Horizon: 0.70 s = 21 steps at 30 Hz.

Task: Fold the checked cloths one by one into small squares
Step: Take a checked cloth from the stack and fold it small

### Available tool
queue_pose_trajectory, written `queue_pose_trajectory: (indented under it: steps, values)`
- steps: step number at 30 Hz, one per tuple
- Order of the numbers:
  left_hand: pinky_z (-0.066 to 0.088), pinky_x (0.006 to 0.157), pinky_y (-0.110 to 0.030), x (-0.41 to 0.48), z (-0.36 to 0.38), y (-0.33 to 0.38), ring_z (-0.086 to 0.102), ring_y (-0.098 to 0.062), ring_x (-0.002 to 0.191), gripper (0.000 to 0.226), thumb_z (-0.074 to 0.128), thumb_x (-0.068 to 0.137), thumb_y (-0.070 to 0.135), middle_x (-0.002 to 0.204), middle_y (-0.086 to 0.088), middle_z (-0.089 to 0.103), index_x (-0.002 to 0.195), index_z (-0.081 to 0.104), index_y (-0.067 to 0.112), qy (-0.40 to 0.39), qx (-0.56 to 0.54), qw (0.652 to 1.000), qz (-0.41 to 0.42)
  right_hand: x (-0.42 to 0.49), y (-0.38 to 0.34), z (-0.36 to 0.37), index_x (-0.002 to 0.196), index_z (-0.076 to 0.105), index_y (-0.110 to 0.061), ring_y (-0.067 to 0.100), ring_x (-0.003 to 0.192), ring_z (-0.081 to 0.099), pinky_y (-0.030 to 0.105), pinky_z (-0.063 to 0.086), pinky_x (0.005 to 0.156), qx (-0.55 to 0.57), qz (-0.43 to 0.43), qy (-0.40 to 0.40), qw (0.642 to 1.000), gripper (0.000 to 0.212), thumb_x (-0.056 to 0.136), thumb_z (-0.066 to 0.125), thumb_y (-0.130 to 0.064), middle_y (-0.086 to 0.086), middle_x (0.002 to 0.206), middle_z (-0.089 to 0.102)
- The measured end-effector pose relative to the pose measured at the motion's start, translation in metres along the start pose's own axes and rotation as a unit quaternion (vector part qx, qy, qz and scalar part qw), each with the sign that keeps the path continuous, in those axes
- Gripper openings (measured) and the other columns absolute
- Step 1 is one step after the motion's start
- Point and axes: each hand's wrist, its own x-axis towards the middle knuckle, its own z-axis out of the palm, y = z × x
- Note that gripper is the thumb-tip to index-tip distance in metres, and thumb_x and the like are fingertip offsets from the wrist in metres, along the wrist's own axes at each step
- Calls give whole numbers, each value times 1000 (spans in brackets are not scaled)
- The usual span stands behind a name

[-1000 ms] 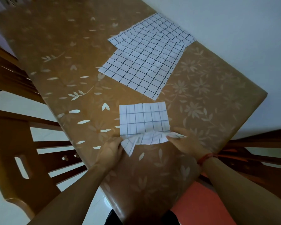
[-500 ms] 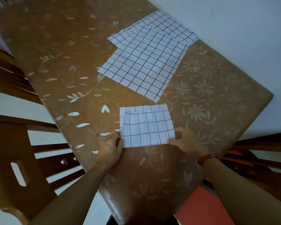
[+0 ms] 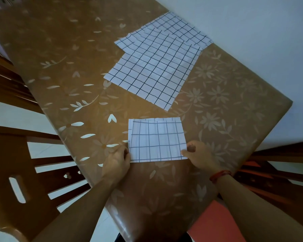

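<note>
Pinching folded cloth, left hand and right hand cover its corners.

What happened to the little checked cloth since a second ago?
The near edge of the small cloth, rumpled and lifted a second ago, now lies flat on the table. The left hand and right hand still pinch its near corners. The pile of unfolded cloths farther back stayed put.

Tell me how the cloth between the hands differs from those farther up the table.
The folded cloth is a small rectangle; the spread cloths lie open and larger. The folded cloth's lines look faint, the spread cloths' dark. The left hand and right hand hold the folded cloth; the spread cloths lie untouched. Both are white, checked.
</note>
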Motion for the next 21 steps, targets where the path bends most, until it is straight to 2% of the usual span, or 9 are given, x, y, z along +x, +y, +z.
queue_pose_trajectory:
  steps: [2, 6, 8, 13, 15, 19, 21]
  values:
    - [51, 67, -38, 3, 1, 0, 61, -22, 75, 9, 54, 92, 22, 83, -1, 66, 87, 54, 15, 11, 7, 1000, 9, 1, -1, 0, 77, 59, -26, 7, 77, 60, 24, 46, 63, 10, 2, 6, 1000, 11, 79, 67, -32, -12, 80, 64]
    - [49, 62, -35, 7, 4, -1, 61, -23, 74, 10, 52, 94, 25, 83, -2, 67, 89, 54, 16, 37, 32, 999, 21, 2, -8, 3, 76, 58, -26, 3, 71, 57, 19, 36, 55, 22, 8, 19, 1000, 10, 82, 66, -28, -11, 76, 61]
    - [50, 61, -36, 9, 6, -3, 62, -24, 74, 10, 52, 94, 26, 83, -3, 68, 92, 54, 17, 46, 46, 998, 23, 3, -10, 4, 77, 58, -25, 7, 72, 58, 19, 37, 55, 31, 9, 21, 999, 9, 81, 65, -28, -9, 76, 62]
    - [54, 63, -41, 8, 7, -5, 63, -30, 80, 19, 55, 91, 27, 95, -4, 66, 109, 51, 19, 52, 43, 997, 40, 4, -14, 7, 82, 60, -20, 8, 72, 57, 18, 35, 54, 52, 3, 31, 998, 5, 83, 64, -22, -7, 77, 61]
    - [54, 64, -41, 5, 8, -4, 63, -32, 87, 21, 58, 89, 21, 103, -8, 64, 108, 56, 13, 64, 73, 991, 91, 2, -15, 7, 86, 59, -20, 5, 72, 55, 17, 35, 54, 51, -3, 43, 998, 6, 83, 64, -22, -8, 79, 61]
    - [55, 68, -36, -12, 14, 4, 59, -24, 95, 30, 42, 89, 28, 104, -5, 61, 104, 63, 12, 64, 135, 963, 226, -2, -11, 10, 94, 56, -20, 4, 74, 54, 16, 36, 56, 48, -17, 71, 996, 13, 84, 64, -23, -7, 85, 59]
    - [55, 71, -34, -23, 22, 9, 59, -22, 98, 32, 43, 89, 28, 108, -5, 61, 107, 64, 12, 58, 144, 950, 271, -5, -9, 16, 97, 54, -24, 9, 78, 56, 22, 45, 63, 24, -27, 80, 996, 16, 85, 60, -31, -1, 96, 59]
